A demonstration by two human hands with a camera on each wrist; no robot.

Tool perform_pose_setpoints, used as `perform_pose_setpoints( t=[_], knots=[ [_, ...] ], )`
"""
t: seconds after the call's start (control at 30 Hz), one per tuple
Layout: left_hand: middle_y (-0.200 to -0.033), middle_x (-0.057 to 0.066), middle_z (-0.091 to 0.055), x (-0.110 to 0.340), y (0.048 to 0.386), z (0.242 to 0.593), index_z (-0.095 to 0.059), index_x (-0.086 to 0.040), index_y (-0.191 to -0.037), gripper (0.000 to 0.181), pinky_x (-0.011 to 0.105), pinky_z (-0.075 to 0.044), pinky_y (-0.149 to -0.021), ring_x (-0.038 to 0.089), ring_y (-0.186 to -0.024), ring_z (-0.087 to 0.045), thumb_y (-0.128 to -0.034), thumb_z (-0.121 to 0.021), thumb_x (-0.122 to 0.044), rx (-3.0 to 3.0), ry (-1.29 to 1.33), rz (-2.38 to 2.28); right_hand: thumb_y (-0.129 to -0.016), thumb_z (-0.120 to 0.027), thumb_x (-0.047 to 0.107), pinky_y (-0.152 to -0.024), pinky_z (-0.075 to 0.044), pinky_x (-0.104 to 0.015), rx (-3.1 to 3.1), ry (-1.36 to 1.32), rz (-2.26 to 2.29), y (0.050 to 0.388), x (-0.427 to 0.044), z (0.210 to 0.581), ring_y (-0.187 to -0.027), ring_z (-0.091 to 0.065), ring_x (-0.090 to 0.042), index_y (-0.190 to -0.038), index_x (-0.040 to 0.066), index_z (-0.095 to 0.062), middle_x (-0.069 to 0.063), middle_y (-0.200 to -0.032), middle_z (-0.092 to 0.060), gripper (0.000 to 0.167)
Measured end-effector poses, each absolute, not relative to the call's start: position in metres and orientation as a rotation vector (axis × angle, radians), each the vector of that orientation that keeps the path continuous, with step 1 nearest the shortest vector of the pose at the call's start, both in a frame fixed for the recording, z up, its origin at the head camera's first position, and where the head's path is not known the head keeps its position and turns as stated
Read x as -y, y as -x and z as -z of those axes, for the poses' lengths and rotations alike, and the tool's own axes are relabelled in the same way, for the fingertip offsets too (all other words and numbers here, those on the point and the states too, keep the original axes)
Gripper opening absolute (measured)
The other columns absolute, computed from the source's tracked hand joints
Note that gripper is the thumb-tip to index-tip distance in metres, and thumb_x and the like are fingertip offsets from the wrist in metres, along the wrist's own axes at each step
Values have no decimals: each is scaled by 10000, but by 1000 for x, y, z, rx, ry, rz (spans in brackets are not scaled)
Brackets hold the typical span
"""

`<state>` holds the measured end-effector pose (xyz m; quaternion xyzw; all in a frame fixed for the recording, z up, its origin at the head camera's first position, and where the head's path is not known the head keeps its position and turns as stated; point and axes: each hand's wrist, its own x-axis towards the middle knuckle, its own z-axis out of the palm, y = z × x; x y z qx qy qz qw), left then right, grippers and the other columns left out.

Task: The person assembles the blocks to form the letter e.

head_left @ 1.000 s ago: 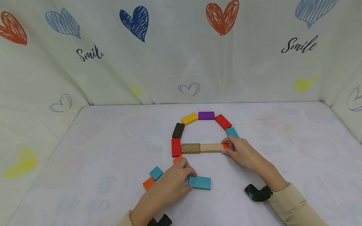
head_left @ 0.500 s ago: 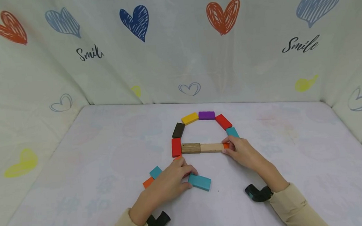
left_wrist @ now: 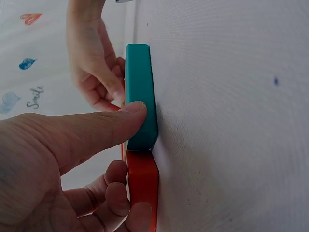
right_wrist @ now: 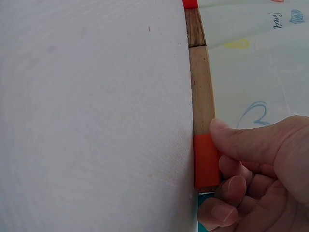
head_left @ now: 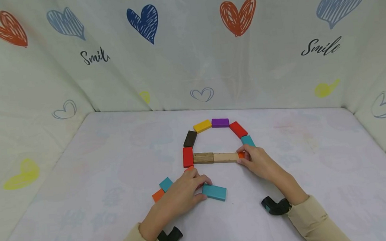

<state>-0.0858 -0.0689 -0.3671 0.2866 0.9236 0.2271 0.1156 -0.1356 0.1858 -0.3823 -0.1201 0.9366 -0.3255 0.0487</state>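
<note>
In the head view my left hand (head_left: 181,192) pinches the left end of a teal block (head_left: 215,192), thumb on the near side and a finger on the far side. Under its fingers an orange block (left_wrist: 143,181) abuts the teal one in the left wrist view; the hand partly covers it. My right hand (head_left: 258,162) holds an orange block (right_wrist: 206,162) between thumb and curled fingers. That block ends a straight row with a light wooden block (head_left: 226,157) and a darker wooden block (head_left: 203,158). A teal block (head_left: 247,141) lies just beyond the right hand.
An arch runs from a red block (head_left: 187,157) through black (head_left: 190,139), yellow (head_left: 202,126), purple (head_left: 220,123) and red (head_left: 238,129) blocks. Left of my left hand lie a small teal block (head_left: 165,184) and an orange block (head_left: 158,195), partly covered. A patterned curtain (head_left: 189,61) stands behind the table.
The teal block at my left hand has turned slightly, its right end tilting nearer, then shifted a little right and away. My right hand and the other blocks stay put.
</note>
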Motion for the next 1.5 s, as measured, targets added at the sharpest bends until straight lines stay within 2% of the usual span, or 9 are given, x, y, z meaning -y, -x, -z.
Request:
perform_pose_setpoints(
  t=[0.5, 0.87, 1.27, 1.5],
  knots=[
    [-900, -36, -465, 65, 85, 366, -625, -190, -1091, 310, 182, -465, -728, 77, -870, -433, -802, -727, -237, -2720, -778, -627, -850, -657, 82, -507, -350, -178, -2853, 349, 991, 136, -185, 382, -632, -415, -135, -1121, -6, -560, -34, -689, -451, 300],
    [-896, -28, -461, 67, 85, 362, -607, -170, -1130, 352, 177, -437, -677, 80, -837, -430, -802, -726, -215, -2710, -753, -684, -851, -657, 86, -509, -355, -177, -2849, 330, 988, 135, -185, 382, -633, -415, -137, -1124, -6, -559, -38, -690, -451, 305],
    [-924, -36, -548, 93, 88, 328, -618, -154, -1132, 329, 199, -471, -684, 102, -832, -505, -817, -711, -184, -2831, -624, -815, -852, -657, 91, -510, -361, -171, -2849, 329, 979, 136, -185, 381, -630, -419, -138, -1125, 1, -562, -38, -690, -450, 302],
    [-939, -14, -565, 116, 83, 323, -614, -170, -1118, 299, 251, -498, -729, 142, -873, -548, -830, -697, -173, -2855, -463, -808, -851, -658, 89, -510, -358, -171, -2849, 336, 984, 136, -185, 382, -630, -416, -135, -1124, 1, -562, -35, -688, -450, 303]
  ],
)
